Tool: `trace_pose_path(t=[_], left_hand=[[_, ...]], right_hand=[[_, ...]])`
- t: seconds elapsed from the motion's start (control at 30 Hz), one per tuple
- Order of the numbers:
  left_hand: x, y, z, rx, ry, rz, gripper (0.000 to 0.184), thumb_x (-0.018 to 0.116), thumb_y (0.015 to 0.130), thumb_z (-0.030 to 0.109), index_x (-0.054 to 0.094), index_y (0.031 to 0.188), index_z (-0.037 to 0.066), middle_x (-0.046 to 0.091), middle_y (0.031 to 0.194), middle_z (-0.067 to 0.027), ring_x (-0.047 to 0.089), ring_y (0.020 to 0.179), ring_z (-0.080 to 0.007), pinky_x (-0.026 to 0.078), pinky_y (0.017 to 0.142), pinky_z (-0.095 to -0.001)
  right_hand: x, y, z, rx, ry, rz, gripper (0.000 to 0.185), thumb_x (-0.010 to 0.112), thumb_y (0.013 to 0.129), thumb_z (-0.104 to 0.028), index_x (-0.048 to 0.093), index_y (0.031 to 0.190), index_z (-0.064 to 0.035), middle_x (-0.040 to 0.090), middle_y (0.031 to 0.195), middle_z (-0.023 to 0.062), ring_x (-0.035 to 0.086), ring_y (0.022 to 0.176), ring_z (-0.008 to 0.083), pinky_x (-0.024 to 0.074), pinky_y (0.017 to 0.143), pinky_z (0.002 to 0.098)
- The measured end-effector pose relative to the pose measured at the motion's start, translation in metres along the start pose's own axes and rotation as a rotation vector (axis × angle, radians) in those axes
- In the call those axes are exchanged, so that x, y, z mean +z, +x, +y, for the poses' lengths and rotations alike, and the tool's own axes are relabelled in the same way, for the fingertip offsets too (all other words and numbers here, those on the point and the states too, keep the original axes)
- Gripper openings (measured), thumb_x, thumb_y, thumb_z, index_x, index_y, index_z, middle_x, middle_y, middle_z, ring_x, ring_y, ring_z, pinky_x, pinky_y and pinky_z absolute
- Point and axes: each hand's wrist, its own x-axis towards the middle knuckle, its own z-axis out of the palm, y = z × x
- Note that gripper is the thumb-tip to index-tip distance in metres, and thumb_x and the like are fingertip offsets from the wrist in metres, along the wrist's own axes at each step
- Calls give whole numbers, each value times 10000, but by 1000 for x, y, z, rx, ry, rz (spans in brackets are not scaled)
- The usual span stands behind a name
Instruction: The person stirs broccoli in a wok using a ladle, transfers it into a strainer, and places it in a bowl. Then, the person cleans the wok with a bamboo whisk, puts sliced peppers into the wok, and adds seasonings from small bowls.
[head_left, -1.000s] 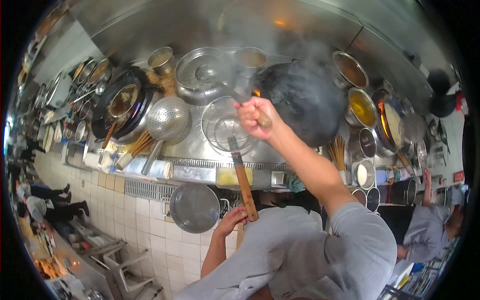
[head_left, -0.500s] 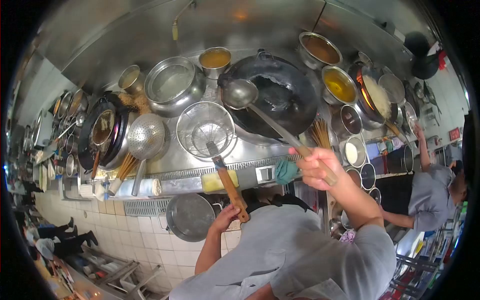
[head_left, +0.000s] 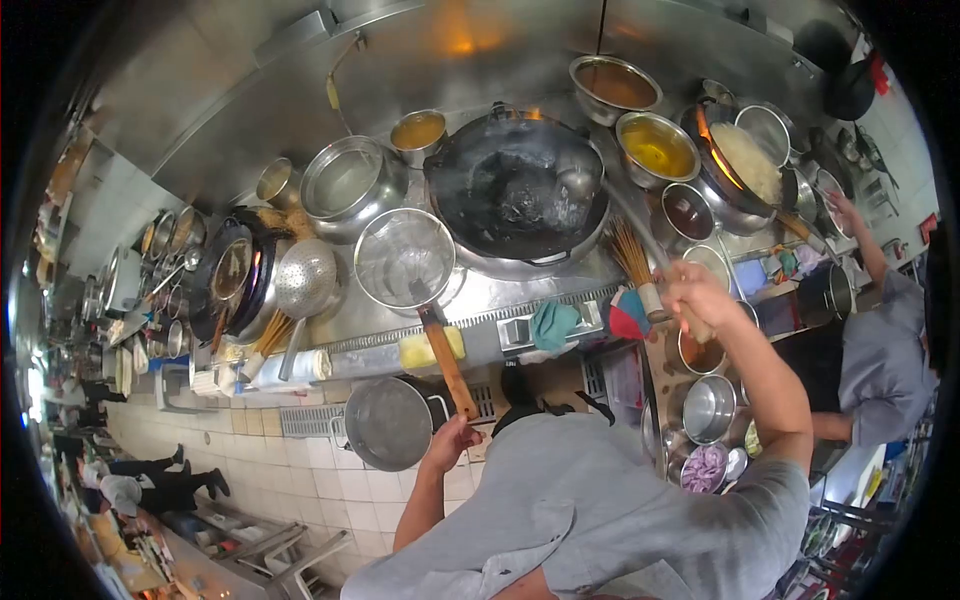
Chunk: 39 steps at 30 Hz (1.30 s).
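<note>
Clearly, both hands are busy. The right hand (head_left: 702, 300) has its fingers wrapped round the handle of a ladle (head_left: 577, 181), whose bowl lies within the right side of a large black wok (head_left: 480, 205). The wok's inside is dark and glossy, and a small flame (head_left: 534, 114) shows at its far rim. The left hand (head_left: 452, 441) has its fingers curled round the end of a wire strainer (head_left: 405, 255); the round mesh is over the steel desk (head_left: 490, 290), just left of the wok, though I cannot tell if it touches. Its wooden handle crosses a yellow sponge (head_left: 416, 351) near the front edge, with a teal cloth (head_left: 553, 325) further right. A perforated skimmer (head_left: 306, 278) is left of the strainer. Right of the wok are a bamboo brush (head_left: 627, 250) and a metal bowl of yellow liquid (head_left: 655, 148). Below the desk edge, near the left hand, is a two-handled metal pot (head_left: 388, 425)
</note>
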Motion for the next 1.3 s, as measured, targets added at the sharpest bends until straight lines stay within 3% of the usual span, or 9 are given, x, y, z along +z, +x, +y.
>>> trace_pose_path(t=[0.17, 0.27, 0.47, 0.63, 0.77, 1.0, 1.1, 1.2, 1.3], left_hand=[[14, -45, -57, 4, 88, 299, 517, 573, 993, 423, 557, 1295, 4, 636, 802, -66, 677, 897, -228, 540, 866, -386], [14, -85, -92, -70, 151, 436, 502, 583, 984, 420, 563, 1281, 16, 620, 803, -62, 676, 889, -226, 545, 861, -389], [-9, -149, -156, -239, 470, 610, 521, 646, 933, 471, 618, 1199, 24, 646, 865, -77, 635, 832, -189, 520, 775, -347], [-102, -173, -243, -236, 722, 550, 473, 611, 960, 428, 638, 1162, 1, 693, 946, -126, 649, 846, -197, 521, 768, -319], [-140, -169, -240, -229, 902, 457, 456, 597, 968, 407, 639, 1168, -1, 695, 946, -131, 651, 846, -195, 519, 753, -316], [-228, -159, -209, -110, 1129, 270, 429, 572, 980, 370, 642, 1179, -4, 699, 945, -140, 654, 847, -193, 517, 726, -309], [-206, -173, -141, -207, 1004, 284, 385, 548, 983, 319, 654, 1183, 7, 697, 933, -147, 650, 837, -186, 509, 686, -298], [-262, -169, -144, -375, 829, 116, 329, 534, 982, 271, 668, 1142, 17, 691, 890, -136, 640, 792, -173, 498, 641, -298], [-320, -149, -151, -442, 922, -131, 301, 532, 982, 253, 671, 1110, 19, 686, 863, -125, 633, 758, -167, 496, 619, -303]], right_hand=[[-23, -26, -32, -362, -487, 159, 516, 553, 799, -19, 515, 1313, -8, 576, 673, 65, 542, 445, 187, 471, 442, 337], [-33, -15, -20, -786, -855, 497, 631, 584, 837, -50, 449, 1450, -110, 675, 817, 192, 662, 705, 414, 531, 655, 445], [23, 26, 28, -1050, -620, 595, 637, 620, 898, -111, 427, 1502, -169, 688, 921, 230, 677, 762, 422, 540, 706, 469], [130, 18, 168, -429, -250, 262, 522, 643, 921, -174, 534, 1424, -83, 691, 830, 185, 686, 763, 239, 531, 724, 365], [204, 26, 260, -444, -99, 66, 500, 625, 899, -105, 528, 1387, -55, 602, 692, 47, 594, 577, 181, 484, 537, 341], [266, 97, 251, 327, 521, -420, 296, 660, 883, -92, 555, 1159, -93, 489, 594, -4, 455, 399, 125, 408, 366, 331], [291, 108, 254, 209, 221, -265, 237, 654, 929, -250, 618, 1093, -83, 586, 726, 89, 608, 587, 220, 540, 537, 392], [306, 98, 294, -370, -752, 340, 293, 664, 915, -310, 662, 1037, -43, 645, 861, 171, 654, 837, 328, 556, 773, 446], [295, 7, 296, -385, -612, 541, 362, 649, 899, -387, 700, 997, -42, 685, 972, 188, 647, 966, 360, 513, 854, 452]])
